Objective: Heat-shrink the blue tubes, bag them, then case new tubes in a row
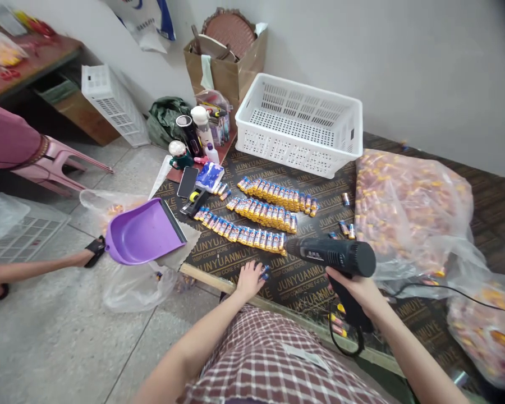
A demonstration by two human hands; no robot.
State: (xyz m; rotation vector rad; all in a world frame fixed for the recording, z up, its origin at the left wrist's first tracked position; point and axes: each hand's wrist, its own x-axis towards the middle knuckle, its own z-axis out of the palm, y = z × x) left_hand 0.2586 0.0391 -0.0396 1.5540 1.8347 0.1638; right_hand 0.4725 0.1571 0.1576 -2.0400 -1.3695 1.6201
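Note:
Wrapped around the handle of a black heat gun is my right hand; the nozzle points left at the right end of the nearest row of batteries. These small batteries, with blue and yellow wraps, stand in three curved rows on the dark printed tabletop. My left hand lies near the table's front edge, fingers spread, beside a few dark blue pieces at its fingertips. Several loose batteries lie right of the rows, above the heat gun.
A white crate stands behind the rows. Large clear bags of batteries fill the right side. A purple dustpan juts out at the left edge, near a phone, tape dispenser and bottles. A black cord trails right.

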